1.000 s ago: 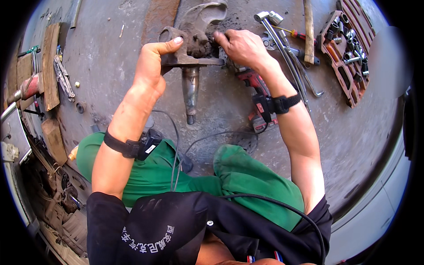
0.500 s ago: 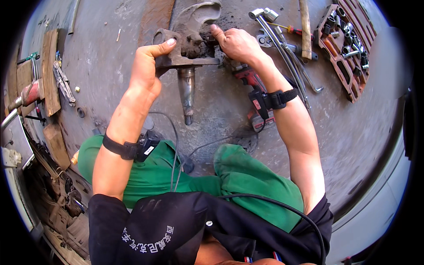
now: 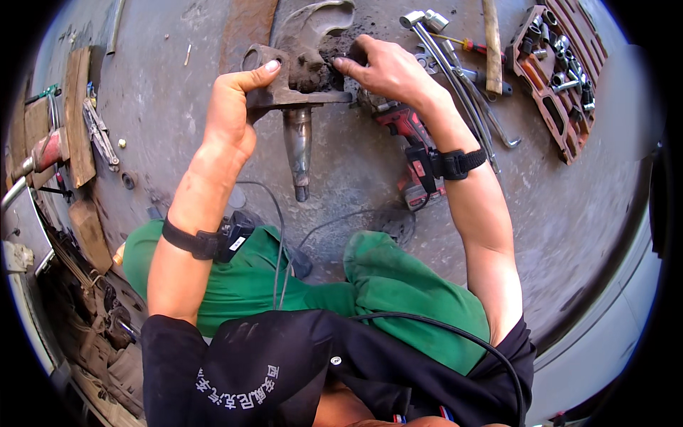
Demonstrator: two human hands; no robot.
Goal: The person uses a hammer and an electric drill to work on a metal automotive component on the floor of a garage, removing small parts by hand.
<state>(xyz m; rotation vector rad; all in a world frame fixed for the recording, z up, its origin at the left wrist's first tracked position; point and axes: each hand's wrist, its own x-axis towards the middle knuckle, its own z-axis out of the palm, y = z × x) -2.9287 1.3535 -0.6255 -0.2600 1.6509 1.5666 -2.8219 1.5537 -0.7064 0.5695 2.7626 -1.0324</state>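
A dirty cast steel steering knuckle (image 3: 299,92) with a curved plate at its top lies on the grey floor, its shiny tapered spindle (image 3: 299,149) pointing toward me. My left hand (image 3: 236,107) grips the knuckle's left side, thumb over the top beside a holed lug. My right hand (image 3: 384,67) is at the knuckle's grimy right side, fingers curled by dark caked grease; what they hold, if anything, is hidden. A red-and-black cordless power tool (image 3: 404,124) lies under my right forearm. Long steel wrenches (image 3: 462,92) lie just to the right.
An open socket case (image 3: 551,85), a wooden handle (image 3: 491,43) and a screwdriver (image 3: 484,51) are at right. Planks (image 3: 75,107), folded metal tools (image 3: 99,132) and a red-and-steel tool (image 3: 46,151) lie left. A rusty strip (image 3: 242,28) lies behind the knuckle. A pale vehicle panel (image 3: 597,334) borders the lower right.
My right hand's fingers have shifted and curled at the knuckle's right side, thumb moving slightly down and left. The knuckle and my left hand have moved slightly left in the picture.
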